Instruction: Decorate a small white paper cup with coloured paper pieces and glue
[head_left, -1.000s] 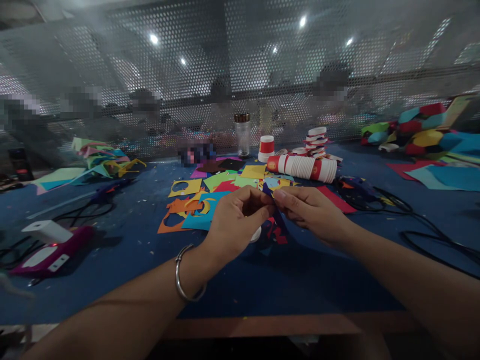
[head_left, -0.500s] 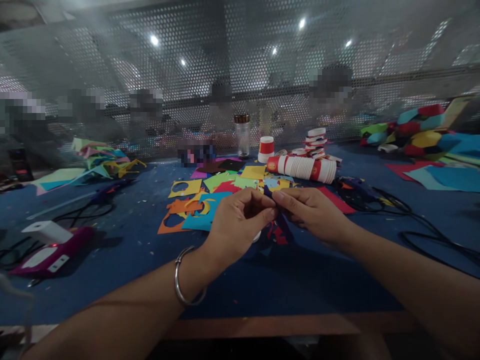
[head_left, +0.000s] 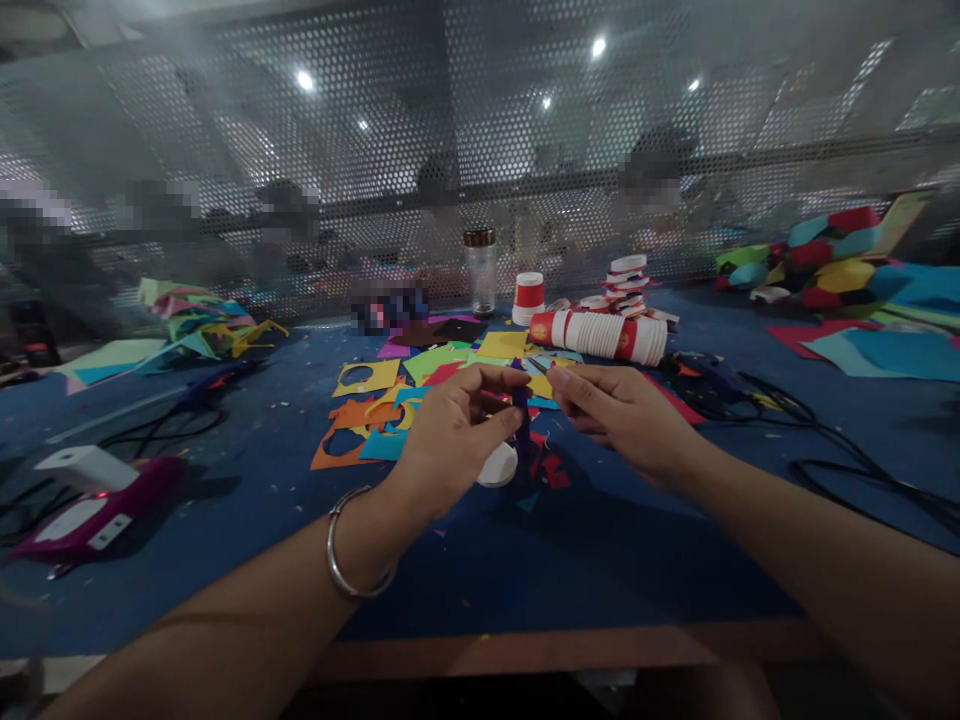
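Note:
A dark purple strip of paper (head_left: 521,408) hangs upright from my left hand (head_left: 457,430), pinched between thumb and fingers. My right hand (head_left: 619,405) is closed a little to the right, apart from the strip. A thin dark pointed thing (head_left: 537,366) sticks out from its fingertips, too small to name for certain. Below the left fingers, a white round piece (head_left: 497,466) sits on the table, partly covered by the hand. Small red paper scraps (head_left: 553,472) lie beneath the gap between my hands.
Coloured paper cut-outs (head_left: 367,377) spread behind my hands. Nested paper cups (head_left: 600,335) lie on their side near an upright cup (head_left: 529,298) and a bottle (head_left: 480,272). A cabled glue gun (head_left: 712,380) rests at right, a purple power strip (head_left: 112,515) at left.
My hands have drawn apart: the right let go of the purple strip and shifted right, while the left keeps it. More of the white round piece now shows.

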